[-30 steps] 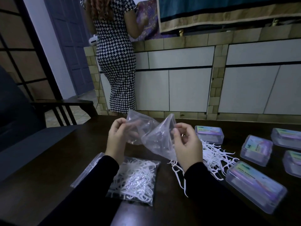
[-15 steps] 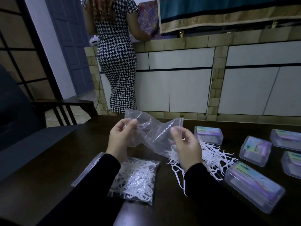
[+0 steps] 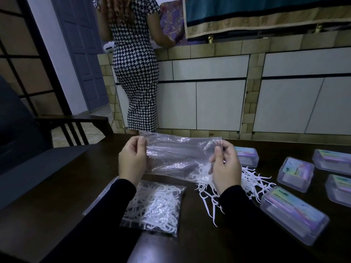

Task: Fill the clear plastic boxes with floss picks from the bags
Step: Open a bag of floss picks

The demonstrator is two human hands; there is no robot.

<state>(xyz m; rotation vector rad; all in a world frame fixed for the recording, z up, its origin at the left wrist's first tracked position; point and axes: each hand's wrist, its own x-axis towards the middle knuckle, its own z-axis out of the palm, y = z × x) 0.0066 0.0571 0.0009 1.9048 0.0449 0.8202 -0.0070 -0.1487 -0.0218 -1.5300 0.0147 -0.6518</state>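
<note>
both arms wear long black sleeves. the left sleeve (image 3: 106,211) and the right sleeve (image 3: 245,211) are plain and dark, with no marks or buttons to see. each sleeve stops at the wrist. the left hand (image 3: 133,162) and the right hand (image 3: 226,168) are bare, with short plain nails.

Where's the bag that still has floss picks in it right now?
In the head view, the full bag lies flat on the dark table near its front edge, just below the left hand and left of the loose floss picks.
</note>
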